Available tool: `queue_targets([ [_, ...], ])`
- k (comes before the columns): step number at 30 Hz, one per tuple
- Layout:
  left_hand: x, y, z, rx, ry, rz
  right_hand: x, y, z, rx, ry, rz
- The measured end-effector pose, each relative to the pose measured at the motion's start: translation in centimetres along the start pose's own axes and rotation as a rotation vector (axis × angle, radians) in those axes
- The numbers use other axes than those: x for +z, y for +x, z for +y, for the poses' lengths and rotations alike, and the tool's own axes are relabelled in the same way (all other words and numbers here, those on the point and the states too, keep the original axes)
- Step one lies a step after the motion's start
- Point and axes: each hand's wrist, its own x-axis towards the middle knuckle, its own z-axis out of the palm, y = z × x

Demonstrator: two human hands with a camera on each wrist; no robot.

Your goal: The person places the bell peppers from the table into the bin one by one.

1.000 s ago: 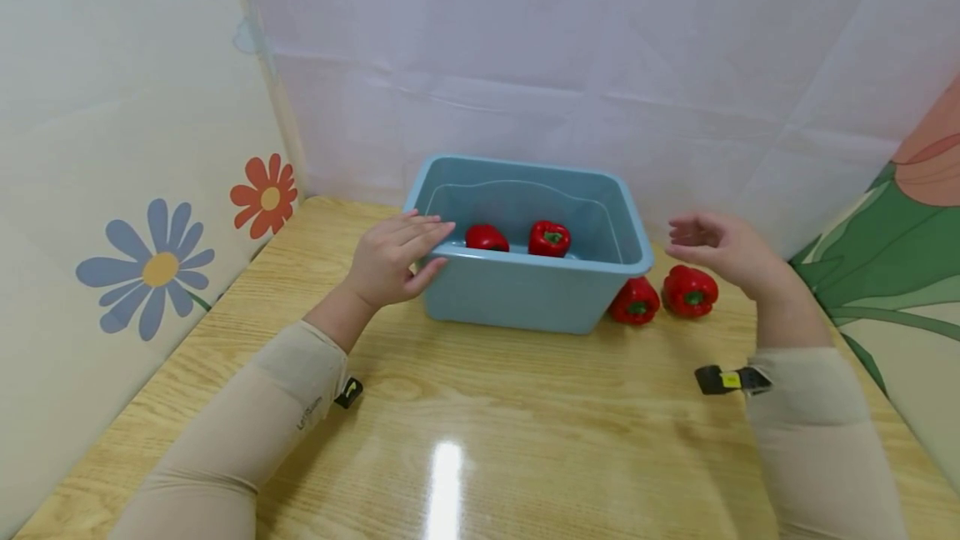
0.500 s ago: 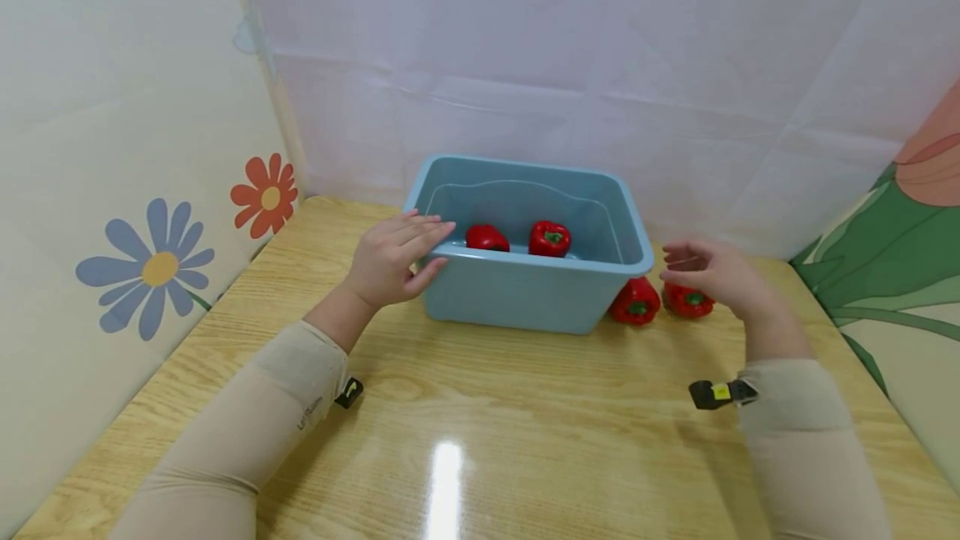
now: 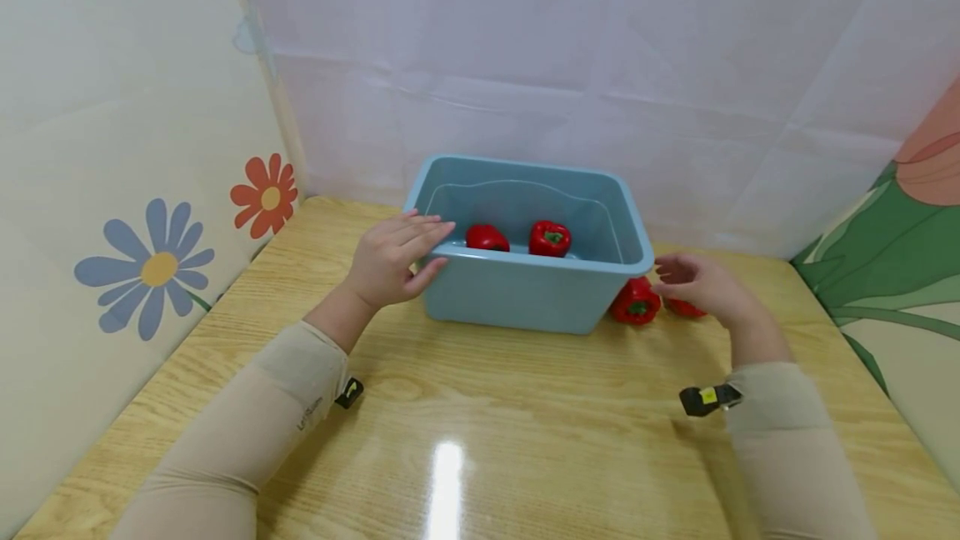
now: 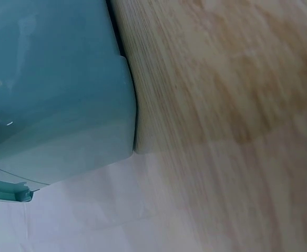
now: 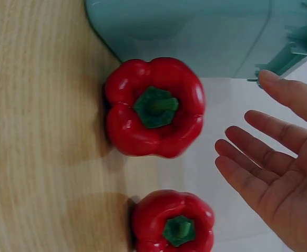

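Red pepper (image 5: 154, 107) sits on the table (image 5: 38, 131) between blue bin (image 5: 195, 37) and second pepper (image 5: 173, 223).

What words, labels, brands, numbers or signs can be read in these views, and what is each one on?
"Le…": dark lettering on the left sleeve; the rest is too small and blurred to read.
Yellow patch on the black device at the right wrist: any marking is too small to read.
Blue bin and red peppers: no text visible.
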Motion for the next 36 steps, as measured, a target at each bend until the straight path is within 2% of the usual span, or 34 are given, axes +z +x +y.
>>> queue_targets([
  [15,-0.1,0.1,0.1,-0.004,-0.001,0.003,1.5,0.7,0.8,0.006,-0.024,0.005],
  [23,0.0,0.1,0.1,-0.006,-0.002,0.001,2.1,1.3,1.1,0.049,-0.058,-0.035],
  [36,0.0,0.0,0.0,-0.003,-0.007,0.005,2.3,1.6,1.3,0.019,-0.118,-0.050],
])
